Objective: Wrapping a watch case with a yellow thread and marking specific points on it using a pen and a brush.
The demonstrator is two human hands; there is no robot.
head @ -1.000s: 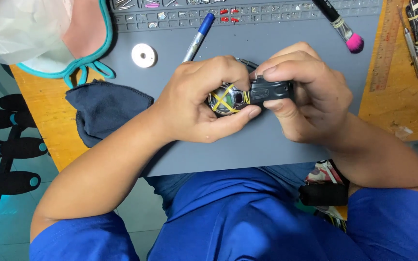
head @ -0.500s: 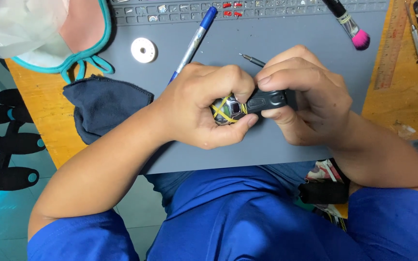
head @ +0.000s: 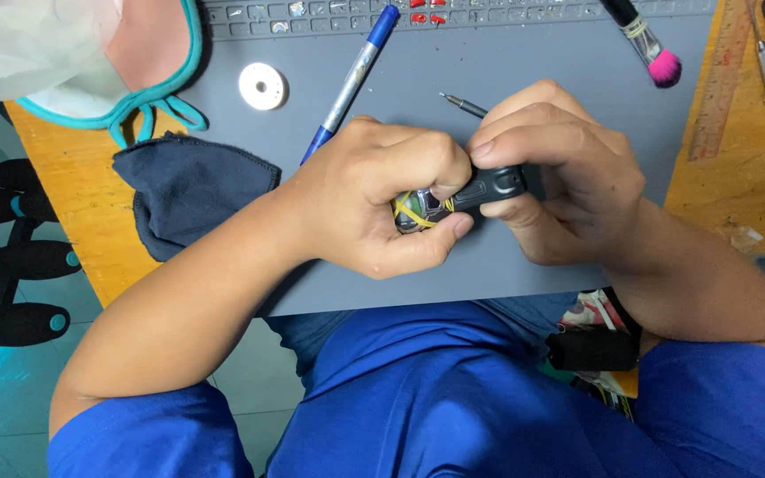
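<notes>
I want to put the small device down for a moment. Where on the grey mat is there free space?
The grey mat is bare between the blue pen and the pink-tipped brush, apart from a thin metal tool. Another bare strip runs along the near edge under the left hand and right hand. It is crowded by the white ring and dark cloth.

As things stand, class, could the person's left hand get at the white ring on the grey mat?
Probably yes: bare mat lies between the left hand and the white ring, but it grips the black device.
</notes>
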